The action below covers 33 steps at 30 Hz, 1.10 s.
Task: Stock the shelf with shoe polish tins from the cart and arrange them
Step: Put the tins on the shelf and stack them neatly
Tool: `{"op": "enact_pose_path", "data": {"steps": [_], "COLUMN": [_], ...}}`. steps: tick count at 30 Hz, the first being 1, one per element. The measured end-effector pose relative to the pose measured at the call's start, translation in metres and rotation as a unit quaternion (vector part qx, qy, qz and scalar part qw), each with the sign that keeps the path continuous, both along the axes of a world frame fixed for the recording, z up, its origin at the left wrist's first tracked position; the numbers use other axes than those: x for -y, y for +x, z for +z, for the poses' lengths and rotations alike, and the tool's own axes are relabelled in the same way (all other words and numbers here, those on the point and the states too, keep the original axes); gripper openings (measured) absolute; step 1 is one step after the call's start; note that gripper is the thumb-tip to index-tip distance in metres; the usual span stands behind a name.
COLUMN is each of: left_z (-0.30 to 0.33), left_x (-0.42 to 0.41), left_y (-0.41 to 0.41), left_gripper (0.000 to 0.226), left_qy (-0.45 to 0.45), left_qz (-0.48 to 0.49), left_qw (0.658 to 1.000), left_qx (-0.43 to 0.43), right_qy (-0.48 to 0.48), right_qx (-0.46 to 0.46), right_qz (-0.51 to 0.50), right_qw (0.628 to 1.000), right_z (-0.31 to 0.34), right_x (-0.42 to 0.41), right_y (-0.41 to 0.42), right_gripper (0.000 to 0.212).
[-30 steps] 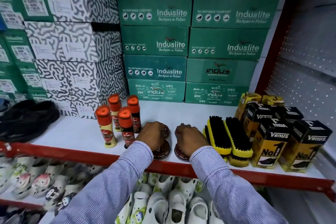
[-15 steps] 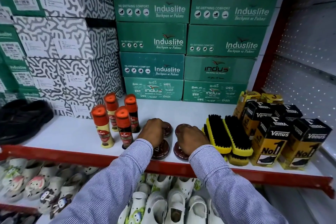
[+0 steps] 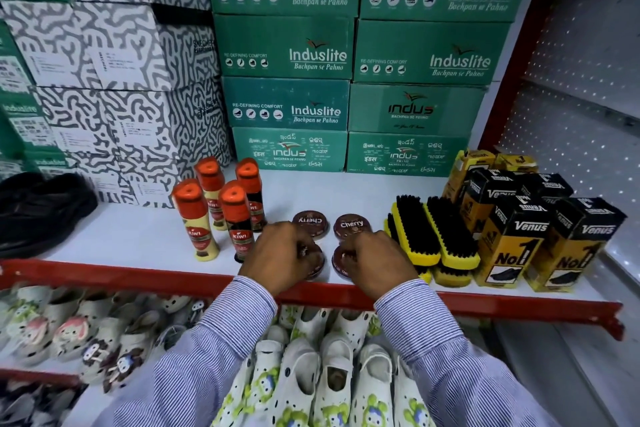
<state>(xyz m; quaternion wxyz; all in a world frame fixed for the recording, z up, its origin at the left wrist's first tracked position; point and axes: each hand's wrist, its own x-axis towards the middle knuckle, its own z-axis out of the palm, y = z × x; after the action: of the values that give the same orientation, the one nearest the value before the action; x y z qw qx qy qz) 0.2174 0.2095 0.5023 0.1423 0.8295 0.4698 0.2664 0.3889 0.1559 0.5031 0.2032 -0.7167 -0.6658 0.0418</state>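
Observation:
Several round brown shoe polish tins sit in two rows on the white shelf (image 3: 138, 239). The two rear tins, left (image 3: 309, 221) and right (image 3: 351, 225), lie uncovered with "Cherry" lids facing up. My left hand (image 3: 277, 256) curls over the front left tin (image 3: 317, 265), fingers gripping its rim. My right hand (image 3: 377, 262) grips the front right tin (image 3: 340, 262) the same way. Both front tins are mostly hidden under my fingers, close to the red shelf edge (image 3: 138, 276).
Several orange-capped Kiwi polish bottles (image 3: 235, 218) stand just left of the tins. Yellow shoe brushes (image 3: 433, 236) and Venus boxes (image 3: 512, 239) crowd the right. Green Induslite boxes (image 3: 287, 104) line the back. Black shoes (image 3: 38, 208) lie far left; white clogs (image 3: 332, 367) fill the shelf below.
Both hands have drawn back from the rear tins toward the shelf edge, uncovering the rear lids, and now sit on the front tins. The camera has moved closer.

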Motion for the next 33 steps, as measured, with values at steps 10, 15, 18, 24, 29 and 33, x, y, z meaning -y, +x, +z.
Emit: {"op": "enact_pose_path", "data": {"steps": [10,15,18,24,29,33], "left_z": [-0.007,-0.01,-0.011,-0.013,-0.014,-0.014], "left_x": [-0.005,-0.011,-0.012,-0.012,-0.012,-0.012], "left_y": [0.003,0.004,0.004,0.004,0.005,0.004], "left_gripper": [0.016,0.016,0.016,0.015,0.016,0.016], "left_qy": [-0.011,-0.007,-0.009,-0.007,-0.003,-0.007], "left_qz": [-0.029,-0.019,-0.022,-0.019,-0.017,-0.02], "left_qw": [1.0,1.0,1.0,1.0,1.0,1.0], "left_qx": [-0.001,-0.005,-0.001,0.001,0.001,0.0], "right_qy": [-0.028,-0.025,-0.02,-0.027,-0.025,-0.029], "right_qx": [0.012,0.007,-0.007,-0.013,-0.009,-0.014], "right_qz": [0.007,0.015,0.011,0.009,0.012,0.013], "right_qw": [1.0,1.0,1.0,0.999,1.0,0.999], "right_z": [-0.001,0.001,0.001,0.004,0.006,0.007], "right_x": [0.004,0.003,0.004,0.004,0.005,0.005], "right_y": [-0.008,-0.011,-0.01,-0.006,-0.007,-0.007], "right_gripper": [0.021,0.023,0.021,0.021,0.022,0.023]}}
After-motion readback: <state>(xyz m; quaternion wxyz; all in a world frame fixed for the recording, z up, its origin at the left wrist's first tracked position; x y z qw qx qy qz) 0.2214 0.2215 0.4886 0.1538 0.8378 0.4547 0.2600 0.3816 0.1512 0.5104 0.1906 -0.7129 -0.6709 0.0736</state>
